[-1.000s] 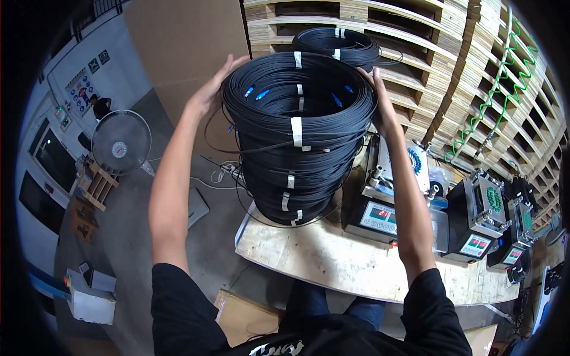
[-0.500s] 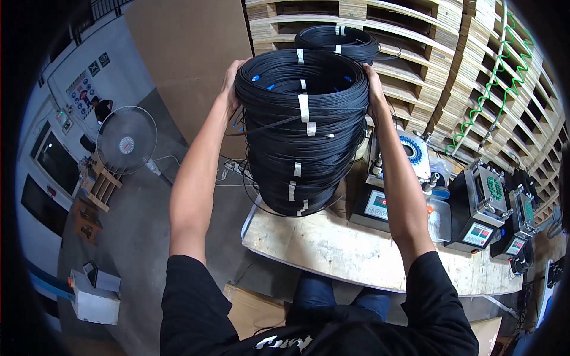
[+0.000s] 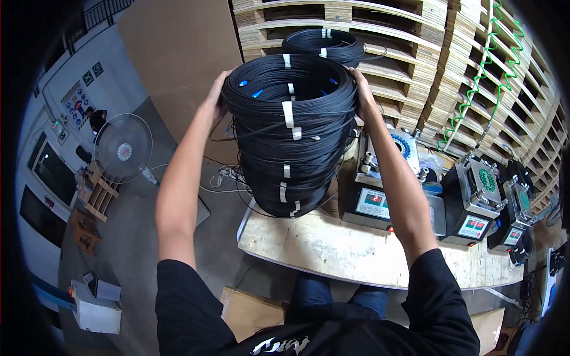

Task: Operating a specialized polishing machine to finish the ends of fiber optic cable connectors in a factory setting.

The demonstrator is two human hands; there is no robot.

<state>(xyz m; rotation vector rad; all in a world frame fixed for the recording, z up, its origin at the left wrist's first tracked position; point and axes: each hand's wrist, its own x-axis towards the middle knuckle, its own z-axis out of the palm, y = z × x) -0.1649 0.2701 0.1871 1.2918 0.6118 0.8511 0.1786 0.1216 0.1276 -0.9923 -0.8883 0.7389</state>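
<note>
A tall stack of black cable coils [image 3: 288,160], bound with white tape strips, stands at the left end of the wooden worktable [image 3: 309,246]. My left hand [image 3: 215,98] grips the left side of the top coil [image 3: 256,102], fingers curled behind it. On the opposite side, my right hand [image 3: 364,95] holds the same coil; most of its fingers are hidden. Blue connectors [image 3: 257,94] show inside the ring. Behind this stack is another cable coil stack [image 3: 323,41], also black with white tape.
Right of the stack, several black bench machines [image 3: 366,202] with round top fixtures line the table. Wooden pallets [image 3: 404,65] rise behind it, with green coiled hoses [image 3: 475,89] hanging in front. A pedestal fan [image 3: 124,151] stands to the left; a person [image 3: 97,118] is farther back.
The view has shifted slightly, so the stack and the background both sit farther left in the picture. Both hands keep their hold on the top coil.
</note>
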